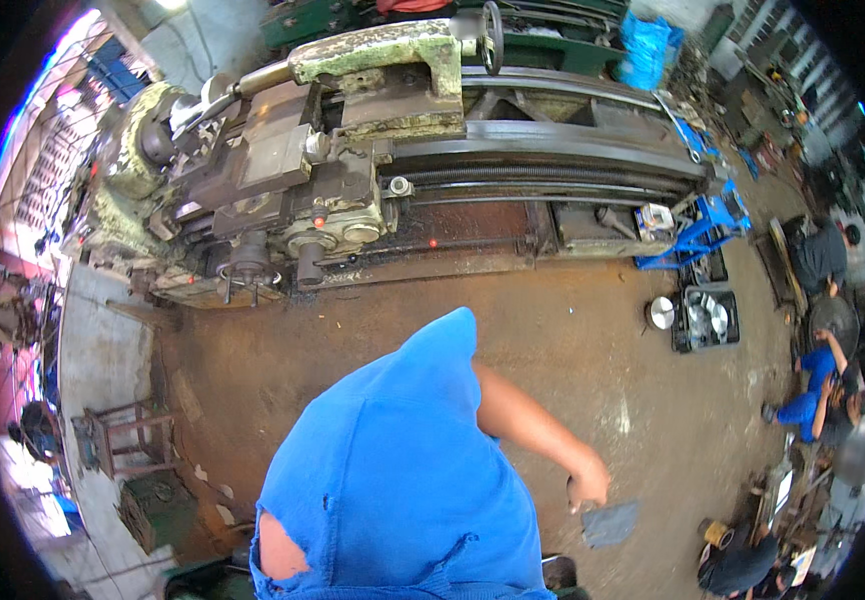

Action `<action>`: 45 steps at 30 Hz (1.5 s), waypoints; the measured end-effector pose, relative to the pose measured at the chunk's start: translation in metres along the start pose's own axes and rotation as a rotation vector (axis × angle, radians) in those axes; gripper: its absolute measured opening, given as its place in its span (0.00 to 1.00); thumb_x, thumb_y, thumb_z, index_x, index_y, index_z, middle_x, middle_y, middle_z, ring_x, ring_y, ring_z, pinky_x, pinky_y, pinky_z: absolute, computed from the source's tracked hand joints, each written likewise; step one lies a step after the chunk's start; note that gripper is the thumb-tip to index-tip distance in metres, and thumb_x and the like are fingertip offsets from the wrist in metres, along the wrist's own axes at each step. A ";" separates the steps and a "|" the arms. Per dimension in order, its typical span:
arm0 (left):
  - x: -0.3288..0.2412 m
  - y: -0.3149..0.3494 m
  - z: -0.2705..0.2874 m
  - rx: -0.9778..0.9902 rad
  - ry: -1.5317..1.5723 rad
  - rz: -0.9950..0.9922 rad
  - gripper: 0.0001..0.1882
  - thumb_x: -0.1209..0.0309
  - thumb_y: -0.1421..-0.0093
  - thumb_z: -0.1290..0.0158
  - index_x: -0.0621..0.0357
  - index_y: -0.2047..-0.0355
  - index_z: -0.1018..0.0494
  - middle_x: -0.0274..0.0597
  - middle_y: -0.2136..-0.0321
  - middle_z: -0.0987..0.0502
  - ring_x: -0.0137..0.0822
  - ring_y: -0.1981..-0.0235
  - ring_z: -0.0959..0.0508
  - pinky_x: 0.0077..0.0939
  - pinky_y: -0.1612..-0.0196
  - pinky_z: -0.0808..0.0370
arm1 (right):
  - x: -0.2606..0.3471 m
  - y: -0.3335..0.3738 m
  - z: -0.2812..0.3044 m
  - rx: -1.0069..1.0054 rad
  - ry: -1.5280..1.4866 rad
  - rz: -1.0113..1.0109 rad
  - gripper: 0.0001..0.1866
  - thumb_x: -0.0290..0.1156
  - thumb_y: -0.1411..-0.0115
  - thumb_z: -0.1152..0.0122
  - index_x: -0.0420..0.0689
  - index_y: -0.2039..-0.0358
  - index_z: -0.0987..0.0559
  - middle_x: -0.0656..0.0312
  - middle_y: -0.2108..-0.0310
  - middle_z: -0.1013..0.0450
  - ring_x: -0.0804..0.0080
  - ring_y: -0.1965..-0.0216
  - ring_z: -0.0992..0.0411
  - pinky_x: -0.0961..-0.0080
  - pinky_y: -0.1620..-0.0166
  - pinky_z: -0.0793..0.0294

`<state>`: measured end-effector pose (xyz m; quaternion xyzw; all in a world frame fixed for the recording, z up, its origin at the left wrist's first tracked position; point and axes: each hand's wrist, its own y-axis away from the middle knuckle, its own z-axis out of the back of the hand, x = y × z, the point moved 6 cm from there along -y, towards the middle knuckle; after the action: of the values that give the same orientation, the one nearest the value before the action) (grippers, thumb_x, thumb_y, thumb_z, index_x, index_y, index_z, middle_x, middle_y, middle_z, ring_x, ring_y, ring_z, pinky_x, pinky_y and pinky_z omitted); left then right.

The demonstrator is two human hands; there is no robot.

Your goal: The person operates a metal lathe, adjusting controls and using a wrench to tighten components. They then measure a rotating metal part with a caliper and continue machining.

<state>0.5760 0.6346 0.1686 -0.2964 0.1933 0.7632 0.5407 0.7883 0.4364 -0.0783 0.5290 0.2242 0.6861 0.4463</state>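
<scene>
My right arm reaches out of a torn blue sleeve (393, 450) and bends back to the right. At its end my right hand (589, 486) is closed, its fingers curled downward. Just below the fingers shows a flat grey-blue piece (610, 525) that looks like cloth. I cannot tell whether the hand grips it or it lies on the floor beneath. My left hand is out of view; only some skin shows through a hole in the blue fabric at the lower left. Ahead stands a large worn lathe (353, 190), away from the visible hand.
A blue stand (688, 232) is by the lathe's right end, near a black crate (708, 318) with metal parts and a round metal part (661, 313). At left are a small metal-framed stool (133, 437) and a green box (165, 510). Several people work along the right side.
</scene>
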 end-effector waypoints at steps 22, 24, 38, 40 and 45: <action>0.327 0.068 -0.076 -0.099 0.858 1.752 0.21 0.59 0.34 0.53 0.61 0.49 0.26 0.51 0.55 0.21 0.47 0.63 0.19 0.44 0.62 0.24 | 0.207 -0.335 0.278 -0.128 -0.139 0.020 0.15 0.35 0.39 0.39 0.35 0.59 0.22 0.57 0.72 0.23 0.66 0.75 0.25 0.67 0.75 0.28; 0.345 0.006 -0.057 -0.135 0.830 1.701 0.22 0.58 0.36 0.49 0.58 0.46 0.29 0.49 0.54 0.22 0.45 0.62 0.19 0.43 0.62 0.25 | 0.233 -0.360 0.299 -0.074 -0.302 0.001 0.14 0.34 0.39 0.39 0.37 0.57 0.23 0.57 0.71 0.23 0.66 0.75 0.26 0.68 0.74 0.27; 0.642 -0.598 0.129 0.581 -0.405 0.719 0.25 0.52 0.44 0.44 0.65 0.61 0.20 0.60 0.61 0.21 0.50 0.63 0.18 0.40 0.60 0.22 | 0.236 -0.412 0.450 -0.356 -0.767 -0.460 0.08 0.29 0.39 0.44 0.40 0.61 0.23 0.56 0.72 0.25 0.63 0.75 0.26 0.70 0.79 0.31; 0.643 -0.714 0.157 0.289 -0.177 0.934 0.27 0.50 0.44 0.45 0.59 0.53 0.22 0.56 0.51 0.24 0.51 0.46 0.26 0.42 0.45 0.29 | 0.253 -0.426 0.457 -0.372 -0.813 -0.477 0.08 0.29 0.38 0.44 0.41 0.61 0.23 0.56 0.71 0.25 0.62 0.76 0.26 0.69 0.79 0.31; 0.567 -0.967 0.164 0.156 0.225 0.701 0.24 0.61 0.41 0.43 0.63 0.48 0.27 0.50 0.62 0.18 0.38 0.65 0.18 0.33 0.59 0.23 | 0.293 -0.495 0.456 -0.435 -0.928 -0.531 0.08 0.29 0.41 0.42 0.41 0.63 0.20 0.54 0.71 0.24 0.61 0.72 0.24 0.61 0.73 0.27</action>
<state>1.3089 1.4672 -0.0589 -0.2522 0.3987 0.8475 0.2432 1.3840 0.8583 -0.1551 0.5964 -0.0160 0.2771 0.7532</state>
